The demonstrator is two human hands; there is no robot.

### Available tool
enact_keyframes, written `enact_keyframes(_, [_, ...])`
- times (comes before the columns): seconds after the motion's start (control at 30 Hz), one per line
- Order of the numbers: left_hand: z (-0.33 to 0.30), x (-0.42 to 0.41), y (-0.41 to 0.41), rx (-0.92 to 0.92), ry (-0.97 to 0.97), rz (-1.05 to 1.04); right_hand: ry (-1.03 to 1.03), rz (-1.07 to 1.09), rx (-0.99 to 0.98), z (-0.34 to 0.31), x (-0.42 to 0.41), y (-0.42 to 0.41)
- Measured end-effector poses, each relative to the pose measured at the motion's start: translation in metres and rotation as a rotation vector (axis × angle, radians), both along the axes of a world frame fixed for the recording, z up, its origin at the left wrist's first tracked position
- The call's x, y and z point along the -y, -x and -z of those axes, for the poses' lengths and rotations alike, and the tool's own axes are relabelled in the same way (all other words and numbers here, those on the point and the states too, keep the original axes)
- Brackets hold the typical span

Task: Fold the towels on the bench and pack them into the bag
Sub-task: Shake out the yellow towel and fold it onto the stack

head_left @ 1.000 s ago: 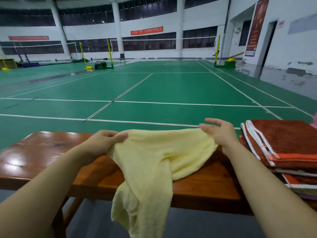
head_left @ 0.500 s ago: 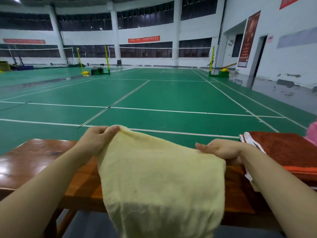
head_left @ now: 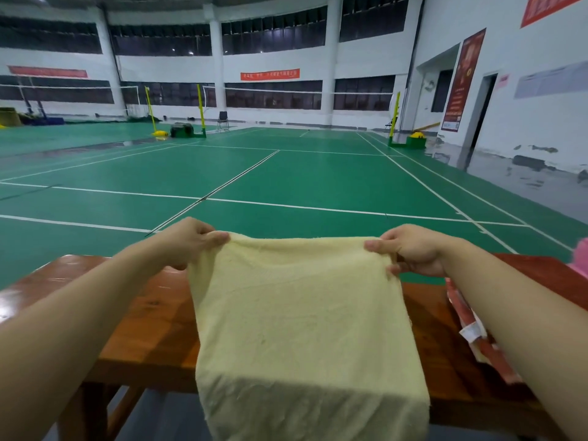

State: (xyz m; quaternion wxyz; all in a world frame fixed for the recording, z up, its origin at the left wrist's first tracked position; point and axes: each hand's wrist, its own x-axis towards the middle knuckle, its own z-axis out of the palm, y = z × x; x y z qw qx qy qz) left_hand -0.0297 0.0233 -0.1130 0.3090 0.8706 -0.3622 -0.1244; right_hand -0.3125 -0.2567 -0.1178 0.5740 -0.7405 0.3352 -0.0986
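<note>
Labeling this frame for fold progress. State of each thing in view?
yellow towel: spread out, held up by its top corners, hanging over the bench's front edge
left hand: pinches top left corner
right hand: pinches top right corner
red towels: on the bench, mostly hidden

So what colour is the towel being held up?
Plain pale yellow towel, no pattern; head view.
</note>
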Motion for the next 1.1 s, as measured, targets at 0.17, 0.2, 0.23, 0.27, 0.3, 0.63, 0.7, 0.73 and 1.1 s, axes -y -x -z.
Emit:
enact_keyframes(0.17, [-0.017,0.022,-0.005,-0.665,0.264,-0.095,-0.208,0.202,0.223,-0.009,0.012,-0.019])
enact_keyframes(0.2, [-0.018,0.029,-0.006,-0.802,0.372,-0.110,-0.243,0.225,0.240,-0.012,0.015,-0.023])
enact_keyframes(0.23, [-0.019,0.036,-0.007,-0.893,0.451,-0.118,-0.267,0.249,0.251,-0.014,0.017,-0.026])
enact_keyframes(0.27, [-0.019,0.044,-0.007,-0.947,0.501,-0.112,-0.284,0.274,0.260,-0.014,0.020,-0.030])
enact_keyframes(0.3, [-0.017,0.053,-0.007,-0.976,0.540,-0.105,-0.293,0.297,0.271,-0.014,0.022,-0.034])
enact_keyframes(0.63, [0.004,0.138,-0.037,-0.531,0.780,-0.178,-0.225,0.466,0.496,0.007,0.061,-0.066])
enact_keyframes(0.7, [0.003,0.151,-0.044,-0.431,0.780,-0.159,-0.186,0.519,0.521,0.006,0.074,-0.074])
enact_keyframes(0.73, [0.001,0.157,-0.046,-0.390,0.783,-0.134,-0.164,0.552,0.542,0.004,0.081,-0.077])
enact_keyframes(1.1, [-0.040,0.210,-0.066,-0.104,0.772,0.051,0.104,0.681,0.680,-0.031,0.120,-0.101])
